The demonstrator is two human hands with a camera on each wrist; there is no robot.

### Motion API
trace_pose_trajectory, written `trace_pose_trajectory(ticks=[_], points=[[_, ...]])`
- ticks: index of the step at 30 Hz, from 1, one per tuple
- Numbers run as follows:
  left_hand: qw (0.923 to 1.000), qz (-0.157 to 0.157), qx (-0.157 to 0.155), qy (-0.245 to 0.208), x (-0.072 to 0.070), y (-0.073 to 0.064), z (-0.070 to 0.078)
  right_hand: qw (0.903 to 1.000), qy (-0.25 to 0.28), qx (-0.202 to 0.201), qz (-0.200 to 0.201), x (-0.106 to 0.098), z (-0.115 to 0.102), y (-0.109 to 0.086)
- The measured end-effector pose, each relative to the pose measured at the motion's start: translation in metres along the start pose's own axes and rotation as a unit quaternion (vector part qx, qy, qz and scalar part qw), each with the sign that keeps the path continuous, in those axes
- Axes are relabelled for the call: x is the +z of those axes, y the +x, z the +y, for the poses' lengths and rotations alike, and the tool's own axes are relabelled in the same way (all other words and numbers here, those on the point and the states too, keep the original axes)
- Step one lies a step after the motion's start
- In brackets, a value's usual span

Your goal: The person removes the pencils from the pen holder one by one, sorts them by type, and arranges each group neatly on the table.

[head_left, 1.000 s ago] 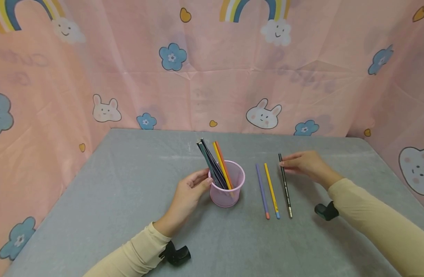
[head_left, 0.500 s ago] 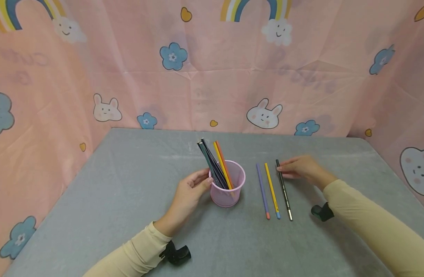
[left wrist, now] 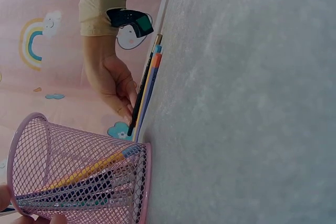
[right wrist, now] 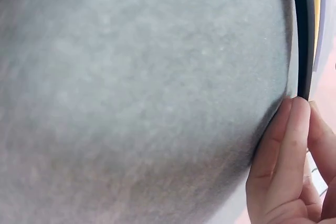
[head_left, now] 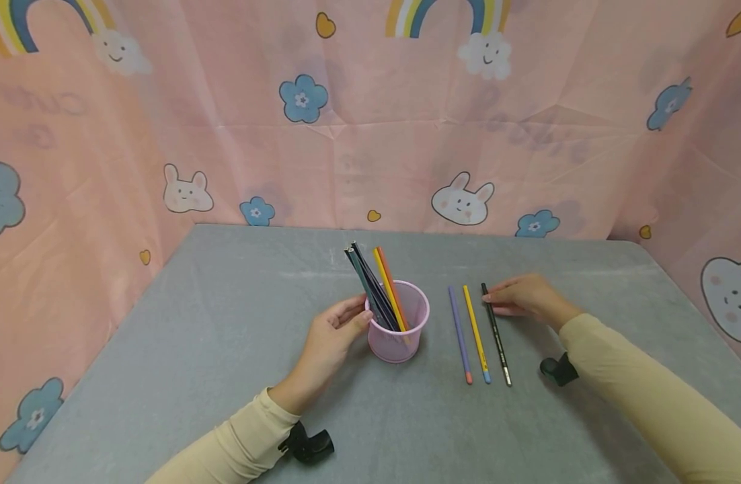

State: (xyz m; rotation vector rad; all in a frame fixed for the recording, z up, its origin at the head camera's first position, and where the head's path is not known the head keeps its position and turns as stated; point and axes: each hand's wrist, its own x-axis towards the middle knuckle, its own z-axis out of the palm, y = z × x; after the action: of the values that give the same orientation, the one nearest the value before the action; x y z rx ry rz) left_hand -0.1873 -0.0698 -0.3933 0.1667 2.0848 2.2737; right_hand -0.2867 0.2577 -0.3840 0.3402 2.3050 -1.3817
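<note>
My left hand (head_left: pixel 323 346) holds a pink mesh pencil cup (head_left: pixel 393 349) by its left side, the thumb at the rim. Several dark pencils (head_left: pixel 370 289) lean left in the cup, beside a yellow and an orange pencil (head_left: pixel 390 282). To the right, my right hand (head_left: pixel 532 297) pinches a black pencil (head_left: pixel 499 341) near its far end, as the right wrist view also shows at the fingertips (right wrist: pixel 299 109). That pencil lies roughly parallel to a yellow pencil (head_left: pixel 477 336) with a blue end and a purple pencil (head_left: pixel 459 336) with a red end.
Everything stands on a grey cloth-covered table (head_left: pixel 225 323). A pink printed curtain (head_left: pixel 358 154) hangs behind it and at both sides. Black wrist devices (head_left: pixel 310 447) are worn on both sleeves.
My right hand has drawn the black pencil slightly left and toward me, bringing it nearer the yellow pencil and roughly level with it. The left hand and cup have stayed put.
</note>
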Motion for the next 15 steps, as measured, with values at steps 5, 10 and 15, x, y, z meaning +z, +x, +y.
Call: trace_pose_trajectory(ticks=[5,10,15], points=[[1.0000,0.002,-0.008,-0.002,0.0001,0.0004,0.0003,0.9996,-0.022,0.005,0.015,0.0026,-0.0021,0.0015],[1.0000,0.002,-0.002,-0.006,-0.0001,0.0003,0.0004,0.9977,-0.051,0.013,0.042,0.0055,-0.0040,0.0040],[1.0000,0.001,0.000,-0.007,0.0001,-0.0001,0.0014,0.9965,-0.056,0.017,0.059,0.0070,-0.0050,0.0067]])
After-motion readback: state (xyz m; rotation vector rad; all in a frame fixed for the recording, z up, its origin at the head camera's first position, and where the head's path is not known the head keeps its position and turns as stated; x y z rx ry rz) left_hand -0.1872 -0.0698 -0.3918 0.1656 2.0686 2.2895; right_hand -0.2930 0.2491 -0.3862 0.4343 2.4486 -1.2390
